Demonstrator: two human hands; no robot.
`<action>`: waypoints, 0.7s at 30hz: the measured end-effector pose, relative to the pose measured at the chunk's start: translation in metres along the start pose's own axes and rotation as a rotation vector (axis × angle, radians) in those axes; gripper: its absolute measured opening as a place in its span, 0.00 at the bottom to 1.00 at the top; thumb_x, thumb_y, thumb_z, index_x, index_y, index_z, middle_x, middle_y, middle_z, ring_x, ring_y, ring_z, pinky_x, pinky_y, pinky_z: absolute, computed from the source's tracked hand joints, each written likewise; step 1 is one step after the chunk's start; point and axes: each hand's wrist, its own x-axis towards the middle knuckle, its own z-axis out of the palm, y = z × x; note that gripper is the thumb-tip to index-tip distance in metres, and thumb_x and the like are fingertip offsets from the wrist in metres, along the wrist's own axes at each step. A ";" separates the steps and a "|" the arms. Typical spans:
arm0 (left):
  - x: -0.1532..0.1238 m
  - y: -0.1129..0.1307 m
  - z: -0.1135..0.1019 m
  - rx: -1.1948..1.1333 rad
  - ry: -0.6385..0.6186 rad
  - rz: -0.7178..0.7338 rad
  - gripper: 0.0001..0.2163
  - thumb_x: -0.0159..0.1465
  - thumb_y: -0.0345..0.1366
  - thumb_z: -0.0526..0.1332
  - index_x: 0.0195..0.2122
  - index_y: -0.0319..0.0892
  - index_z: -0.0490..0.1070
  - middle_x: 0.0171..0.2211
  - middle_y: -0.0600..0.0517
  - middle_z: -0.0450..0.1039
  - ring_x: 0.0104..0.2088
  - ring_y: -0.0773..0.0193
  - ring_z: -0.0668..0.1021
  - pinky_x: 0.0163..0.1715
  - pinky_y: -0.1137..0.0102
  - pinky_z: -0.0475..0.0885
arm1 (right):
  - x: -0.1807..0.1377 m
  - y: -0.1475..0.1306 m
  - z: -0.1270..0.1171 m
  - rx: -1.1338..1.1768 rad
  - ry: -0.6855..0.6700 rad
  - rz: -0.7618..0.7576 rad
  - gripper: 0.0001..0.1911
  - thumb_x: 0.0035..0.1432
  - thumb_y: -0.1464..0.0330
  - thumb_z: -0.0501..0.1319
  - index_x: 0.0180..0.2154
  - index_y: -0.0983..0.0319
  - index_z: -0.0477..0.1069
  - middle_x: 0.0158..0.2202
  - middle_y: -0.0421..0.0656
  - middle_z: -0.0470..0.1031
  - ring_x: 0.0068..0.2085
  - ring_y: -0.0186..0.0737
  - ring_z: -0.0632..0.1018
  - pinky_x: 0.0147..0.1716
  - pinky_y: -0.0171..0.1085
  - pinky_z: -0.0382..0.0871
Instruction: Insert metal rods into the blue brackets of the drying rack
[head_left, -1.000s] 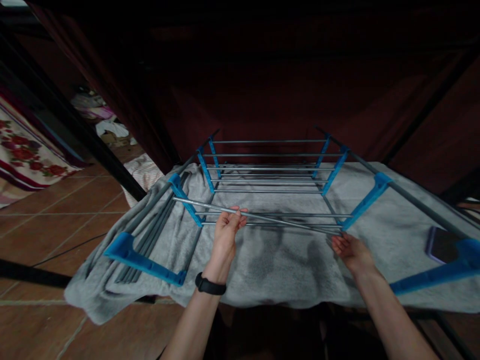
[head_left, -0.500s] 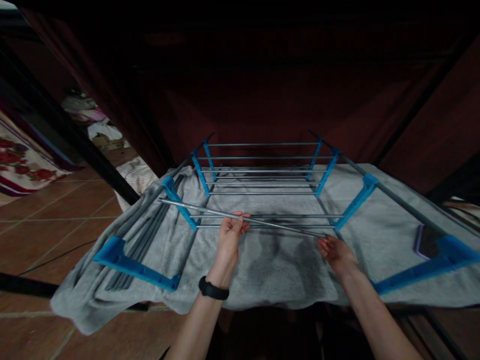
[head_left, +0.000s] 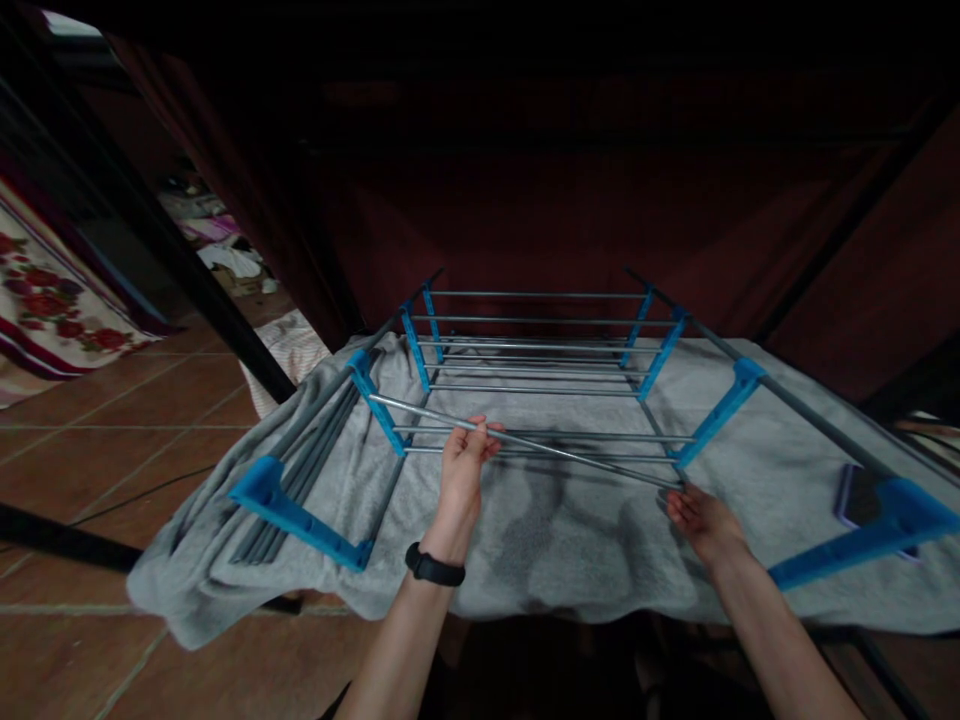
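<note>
A: Head view. Your left hand point(head_left: 463, 465) has the rod point(head_left: 525, 442) pinched between thumb and fingers, nearer its left end than its middle. Your right hand point(head_left: 705, 520) appears to grasp the right end by the fingertips.

B: Where do you have the rod, then?

A: Over the cloth point(head_left: 555, 590), between the two sides of the rack point(head_left: 817, 421). The spare rods point(head_left: 300, 485) lie to your left, well apart from it. Height above the cloth: cannot tell.

B: Handling, in your judgement?

A: Judged: best to let your left hand bear the weight with a light pinch, while your right fingertips set the angle. Shift both hands together; a thin rod swings wide at its free end. Watch that left end: it sits at the second left bracket point(head_left: 388, 425), counting from you. Touching or just beside, cannot tell.

B: Long axis?

A: Aslant, far left to near right. The left tip points away from you, toward that bracket; the right end comes back toward you. The crossbars point(head_left: 600, 436) behind run straight across, so your rod is not parallel to them. They give you a fair line for judging slant.
</note>
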 end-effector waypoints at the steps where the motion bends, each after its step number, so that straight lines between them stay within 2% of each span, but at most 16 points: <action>1: 0.000 0.001 0.000 0.010 -0.007 0.018 0.20 0.55 0.44 0.75 0.42 0.41 0.74 0.35 0.48 0.83 0.33 0.63 0.82 0.41 0.65 0.75 | -0.001 0.001 0.000 -0.005 -0.004 0.004 0.07 0.59 0.76 0.56 0.34 0.57 0.66 0.31 0.39 0.73 0.31 0.32 0.77 0.31 0.31 0.76; 9: 0.001 0.005 0.006 0.063 -0.063 0.087 0.20 0.55 0.42 0.74 0.44 0.42 0.72 0.34 0.49 0.83 0.36 0.62 0.82 0.39 0.67 0.74 | -0.018 0.018 0.006 -0.097 -0.105 -0.006 0.07 0.57 0.76 0.60 0.35 0.58 0.69 0.30 0.40 0.77 0.28 0.33 0.78 0.29 0.32 0.77; 15: 0.000 0.004 0.008 0.098 -0.073 0.086 0.18 0.57 0.41 0.73 0.44 0.42 0.71 0.34 0.49 0.83 0.38 0.60 0.83 0.39 0.67 0.75 | -0.035 0.029 0.007 -0.283 -0.269 -0.041 0.14 0.51 0.73 0.66 0.42 0.60 0.72 0.33 0.43 0.81 0.29 0.35 0.80 0.28 0.33 0.76; 21: -0.002 0.003 0.004 0.117 -0.075 0.072 0.18 0.56 0.42 0.73 0.44 0.42 0.72 0.33 0.48 0.83 0.39 0.58 0.84 0.39 0.66 0.74 | -0.046 0.038 0.012 -0.549 -0.297 -0.208 0.17 0.49 0.66 0.66 0.43 0.58 0.72 0.29 0.39 0.78 0.28 0.36 0.77 0.27 0.35 0.72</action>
